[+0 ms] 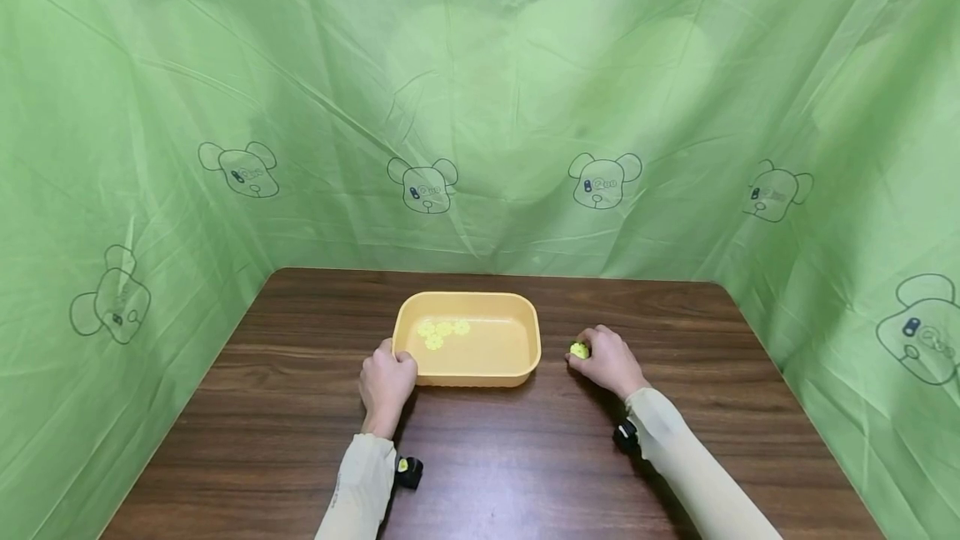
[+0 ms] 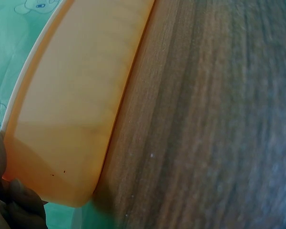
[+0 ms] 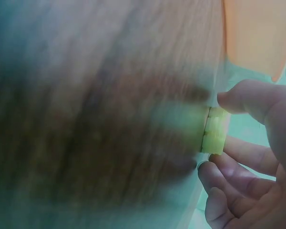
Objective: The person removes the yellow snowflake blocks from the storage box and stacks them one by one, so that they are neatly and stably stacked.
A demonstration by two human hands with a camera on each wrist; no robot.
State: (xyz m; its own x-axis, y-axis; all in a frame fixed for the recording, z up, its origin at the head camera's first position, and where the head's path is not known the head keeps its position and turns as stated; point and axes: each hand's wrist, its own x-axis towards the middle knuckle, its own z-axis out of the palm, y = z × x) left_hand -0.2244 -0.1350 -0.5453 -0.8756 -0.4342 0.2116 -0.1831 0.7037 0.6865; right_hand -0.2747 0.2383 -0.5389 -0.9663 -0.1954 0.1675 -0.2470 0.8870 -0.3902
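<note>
A yellow-orange plastic tray [image 1: 480, 367] stands on the table, with several small yellow flower-shaped pieces [image 1: 444, 329] lying in its left part. My left hand [image 1: 386, 382] grips the tray's near left corner, the thumb over the rim; in the left wrist view only its fingers [image 2: 24, 205] show beside the tray wall [image 2: 62, 119]. To the right of the tray, my right hand [image 1: 606, 361] has thumb and fingers around another yellow flower-shaped piece [image 1: 579, 350]. That piece [image 3: 213, 131] is at the tabletop in the right wrist view, between thumb and fingertips.
The dark brown wooden table [image 1: 495, 457] runs under everything. Green curtains [image 1: 510, 107] with printed bear heads surround its back and sides. A small black camera [image 1: 408, 472] sits on the left wrist and another [image 1: 626, 437] on the right.
</note>
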